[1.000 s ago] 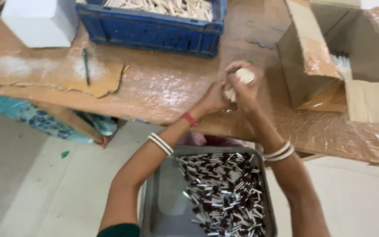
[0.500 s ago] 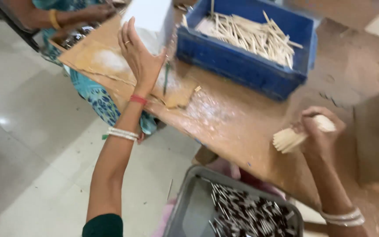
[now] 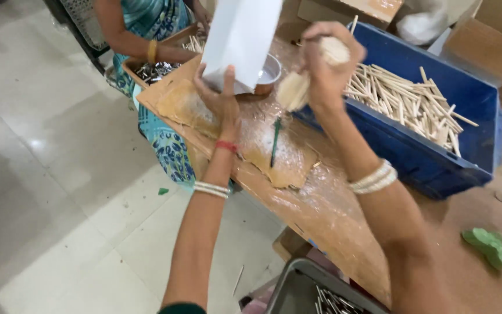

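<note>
**Stick bundle and white box — held above the counter's left end**

Stick bundle: pale wooden sticks, gathered tight, ends toward the camera. Held in the right hand, fingers closed fully round it, raised over the near wall of the blue crate.

White box: tall, plain, upright. Left hand was spread open against its lower edge, palm up, supporting rather than gripping; whether the fingers curled behind could not be told.

Blue crate: stood at the counter's far right, holding a loose heap of sticks.

Counter: brown, wrapped in glossy film, dusted with white powder near the left end. A torn cardboard sheet and a green pen lay just below the box; a metal bowl sat behind it.

Grey tray: at the person's lap, dark pieces inside.

Progress, judged: one bundle was gathered and in hand; box was lifted but nothing seen entering it; plenty of sticks remained in the crate.

Room: open floor lay beyond the counter's left edge. A co-worker's arm worked at the far left corner, near the box, so clearance there was narrow.
</note>
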